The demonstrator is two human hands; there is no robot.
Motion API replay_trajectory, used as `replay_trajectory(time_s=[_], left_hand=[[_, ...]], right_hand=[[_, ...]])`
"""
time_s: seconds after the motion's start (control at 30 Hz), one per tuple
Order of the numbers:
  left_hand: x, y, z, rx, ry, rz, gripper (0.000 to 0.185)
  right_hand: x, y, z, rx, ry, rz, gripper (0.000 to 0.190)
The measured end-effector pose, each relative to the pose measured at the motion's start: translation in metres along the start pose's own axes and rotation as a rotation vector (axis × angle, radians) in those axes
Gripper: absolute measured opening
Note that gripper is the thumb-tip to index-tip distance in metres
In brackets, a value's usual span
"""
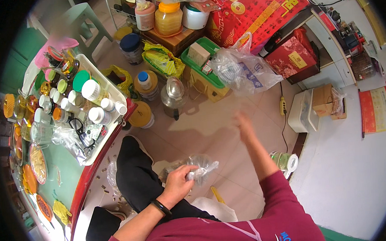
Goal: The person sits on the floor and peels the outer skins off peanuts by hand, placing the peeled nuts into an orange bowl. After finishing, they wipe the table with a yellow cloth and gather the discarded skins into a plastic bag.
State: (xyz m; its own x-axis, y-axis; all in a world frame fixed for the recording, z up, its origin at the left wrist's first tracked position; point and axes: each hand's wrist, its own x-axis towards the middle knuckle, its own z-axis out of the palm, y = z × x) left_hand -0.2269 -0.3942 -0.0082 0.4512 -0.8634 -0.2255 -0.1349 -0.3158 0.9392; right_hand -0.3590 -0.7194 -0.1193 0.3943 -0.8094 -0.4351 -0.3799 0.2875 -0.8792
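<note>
My left hand (180, 181), with a dark bangle at its wrist, grips the gathered neck of a clear plastic bag (200, 166) above my leg. Something greyish-brown shows through the bag's left part, too blurred to name. To the right, my right hand (242, 121) is stretched forward over the tiled floor, apart from the bag. It is blurred by motion, and whether its fingers hold anything cannot be told. A second clear plastic bag (112, 177) lies on the floor left of my leg, among small brown pieces (105, 191).
At left a red-edged table (65, 174) bears a white tray (122, 108) of bottles and glasses. Ahead stand lidded tubs (141, 115), a metal kettle (175, 95) and a green-lidded box (190, 60) under a plastic bag. A glass jar (282, 161) stands by the right wall.
</note>
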Motion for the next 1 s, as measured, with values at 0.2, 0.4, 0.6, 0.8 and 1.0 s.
replay_trajectory(time_s=[0.2, 0.4, 0.6, 0.8, 1.0], left_hand=[[0.003, -0.003, 0.007, 0.025, 0.048, 0.041, 0.038], [0.003, 0.005, 0.007, 0.036, 0.018, 0.045, 0.039], [0.004, 0.013, 0.010, -0.134, 0.202, 0.071, 0.034], [0.002, 0.004, 0.005, 0.000, -0.084, 0.073, 0.025], [0.007, 0.001, 0.007, 0.008, -0.126, 0.020, 0.021]], right_hand=[[-0.176, -0.031, 0.055, -0.580, -0.647, -0.734, 0.068], [-0.181, -0.031, 0.059, -0.693, -0.635, -0.540, 0.047], [-0.110, -0.023, 0.042, -0.472, -0.380, -0.581, 0.032], [0.014, -0.101, 0.022, -0.620, -0.158, -0.719, 0.029], [0.144, -0.224, 0.028, -0.628, 0.071, -0.877, 0.029]])
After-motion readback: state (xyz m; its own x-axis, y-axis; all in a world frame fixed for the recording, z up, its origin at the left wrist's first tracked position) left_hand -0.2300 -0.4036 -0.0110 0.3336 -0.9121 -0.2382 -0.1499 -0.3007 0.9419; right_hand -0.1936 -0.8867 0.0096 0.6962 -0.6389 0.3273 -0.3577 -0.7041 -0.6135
